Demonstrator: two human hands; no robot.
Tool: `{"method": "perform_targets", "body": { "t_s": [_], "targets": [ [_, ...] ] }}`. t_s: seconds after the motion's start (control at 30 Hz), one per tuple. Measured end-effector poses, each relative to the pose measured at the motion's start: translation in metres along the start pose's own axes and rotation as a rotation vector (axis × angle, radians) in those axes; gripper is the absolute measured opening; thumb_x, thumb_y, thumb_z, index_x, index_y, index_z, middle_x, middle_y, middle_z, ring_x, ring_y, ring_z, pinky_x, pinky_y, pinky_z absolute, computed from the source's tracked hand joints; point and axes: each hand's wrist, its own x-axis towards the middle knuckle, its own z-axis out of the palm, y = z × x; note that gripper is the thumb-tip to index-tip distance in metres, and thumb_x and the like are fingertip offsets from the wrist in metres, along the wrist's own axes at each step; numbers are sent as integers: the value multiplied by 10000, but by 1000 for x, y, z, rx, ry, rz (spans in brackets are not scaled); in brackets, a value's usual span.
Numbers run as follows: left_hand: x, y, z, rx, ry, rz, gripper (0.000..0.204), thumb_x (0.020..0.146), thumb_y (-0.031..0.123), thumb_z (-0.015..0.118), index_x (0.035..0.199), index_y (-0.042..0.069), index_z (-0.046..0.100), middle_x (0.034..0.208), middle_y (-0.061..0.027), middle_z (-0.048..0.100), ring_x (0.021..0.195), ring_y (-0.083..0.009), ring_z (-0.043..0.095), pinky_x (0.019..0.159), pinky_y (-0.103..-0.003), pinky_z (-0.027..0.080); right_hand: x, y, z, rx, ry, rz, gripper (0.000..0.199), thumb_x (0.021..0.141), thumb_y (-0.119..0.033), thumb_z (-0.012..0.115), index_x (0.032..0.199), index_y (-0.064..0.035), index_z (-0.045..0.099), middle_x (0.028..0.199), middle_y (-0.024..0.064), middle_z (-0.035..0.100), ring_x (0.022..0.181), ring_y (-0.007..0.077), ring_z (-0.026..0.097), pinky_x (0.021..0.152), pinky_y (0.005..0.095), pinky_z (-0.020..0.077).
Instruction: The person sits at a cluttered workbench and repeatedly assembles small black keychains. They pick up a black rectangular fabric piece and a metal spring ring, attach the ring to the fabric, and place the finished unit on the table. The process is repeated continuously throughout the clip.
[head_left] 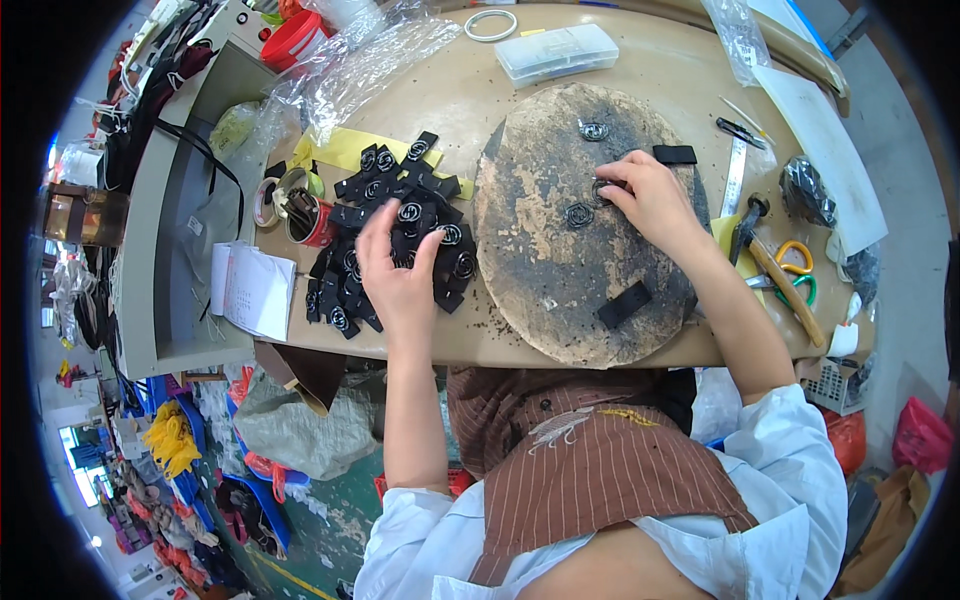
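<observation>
Nearest the body, a brown striped apron (pixel 600 470) hangs below the edge of the tan counter (pixel 470 90). On the counter's near edge sits a worn round board (pixel 540 260), dark and scuffed, with a black strap piece (pixel 624 304) lying loose on its near right part. The left hand (pixel 398 275) rests just left of the board on a heap of black straps with metal rings (pixel 395 225), its fingers curled down into the heap; whether its grip has closed on a strap I cannot tell. The right hand (pixel 650 198) lies on the board's far right part, fingertips pinched on a metal ring (pixel 604 190), with a second coiled ring (pixel 579 214) just beside it on the board. Right of the board lie a hammer (pixel 775 265) and orange-handled scissors (pixel 795 257). Left of the heap stand tape rolls (pixel 268 200) and a paper pad (pixel 250 290). Farther back a third ring (pixel 593 130) lies on the board, then a clear plastic box (pixel 557 52), crumpled plastic bags (pixel 370 60) and a red tub (pixel 297 38)
</observation>
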Motion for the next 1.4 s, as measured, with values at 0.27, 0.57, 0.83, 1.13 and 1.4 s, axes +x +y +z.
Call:
{"method": "perform_targets", "body": {
  "t_s": [0.27, 0.57, 0.83, 1.13, 1.4],
  "targets": [
    [-48, 51, 25, -371, -271, -36, 434, 759, 27, 700, 1164, -1, 547, 1173, -121, 558, 1057, -222, 557, 925, -318, 432, -27, -34, -9, 486, 78, 143, 96, 826, -69, 614, 899, -7, 621, 827, 86, 586, 772, 173, 587, 689, 269, 465],
    [-53, 80, 20, -1312, -701, -745, 163, 866, 17, 589, 1022, -24, 575, 919, -89, 641, 776, -131, 643, 708, -247, 540, -66, -64, -32, 767, -181, -132, 329, 741, 4, 685, 1063, -31, 630, 997, 83, 571, 862, 144, 578, 744, 262, 487],
    [-55, 88, -3, -1230, -772, -746, 135, 854, 2, 591, 979, -47, 576, 900, -82, 636, 762, -125, 647, 687, -228, 546, -58, -68, -34, 600, -133, -494, 306, 671, -88, 765, 960, -54, 672, 920, 86, 634, 794, 197, 629, 662, 282, 522],
    [-61, 83, 2, -1222, -796, -806, 155, 861, 7, 582, 1005, -46, 567, 924, -82, 630, 809, -116, 634, 726, -232, 543, -79, -73, -13, 470, 172, -502, 194, 709, -47, 738, 886, -33, 658, 865, 96, 632, 766, 204, 625, 647, 292, 515],
    [-86, 89, 12, -1487, -527, -906, 271, 882, 32, 577, 1149, 6, 543, 985, -46, 603, 870, -85, 585, 754, -226, 514, -105, -86, 18, 557, 242, -289, 232, 685, -113, 781, 845, -58, 622, 917, 89, 507, 787, 166, 532, 668, 261, 443]
  ]
}}
